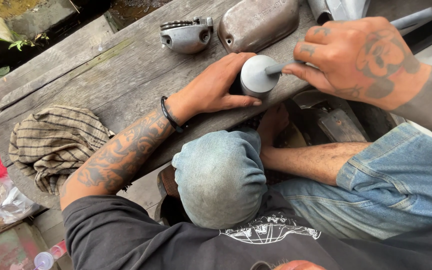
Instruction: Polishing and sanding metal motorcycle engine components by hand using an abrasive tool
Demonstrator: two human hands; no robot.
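Hands at a weathered wooden bench (126,75), left hand (216,87) clasping an upright grey metal cylinder (258,75), flat end up, right hand (361,60) gripping a grey rod (283,66) lying across it, rod's far end hidden, cylinder's base unseen.

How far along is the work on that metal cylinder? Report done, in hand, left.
Done: a metal cover and small casting lie on the wooden bench. In hand: left hand steadies the metal cylinder; right hand presses a grey rod on its top. Left: cannot tell.
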